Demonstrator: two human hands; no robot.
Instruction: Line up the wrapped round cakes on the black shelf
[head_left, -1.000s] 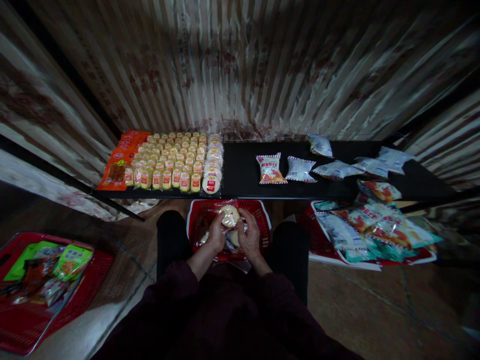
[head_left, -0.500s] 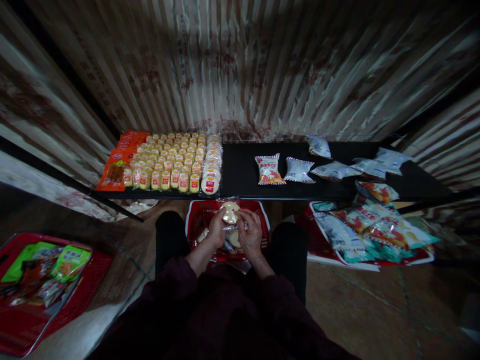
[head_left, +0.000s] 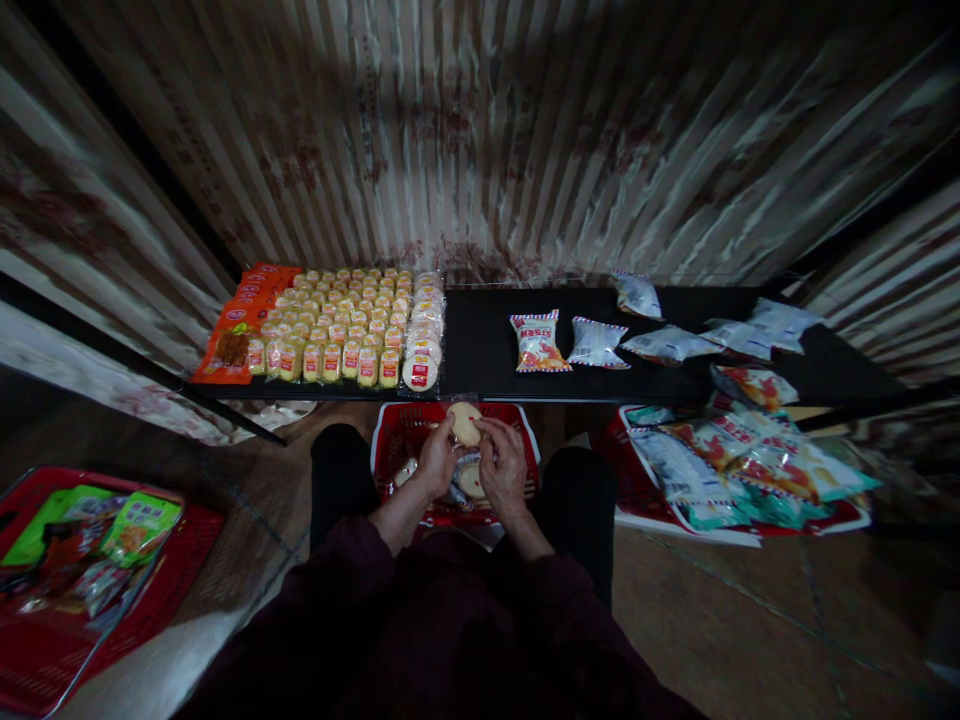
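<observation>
Both my hands hold one round pale cake in a clear wrapper (head_left: 465,422) above a red basket (head_left: 390,432) that stands between my knees. My left hand (head_left: 436,459) grips its left side and my right hand (head_left: 501,462) pinches its right side. More wrapped cakes (head_left: 471,481) lie in the basket under my hands. Just ahead is a low black table (head_left: 487,350) with rows of small yellow wrapped cakes (head_left: 337,325) and a column of round cakes (head_left: 424,330) on its left part.
Orange packets (head_left: 240,315) lie at the table's left end. Several snack bags (head_left: 538,342) are scattered on its right half. A red basket of striped bags (head_left: 742,465) sits on the floor at right, another with green packs (head_left: 90,550) at left. A curtain hangs behind.
My hands have lifted the wrapped cake slightly higher and nearer the table edge. Nothing on the table has moved.
</observation>
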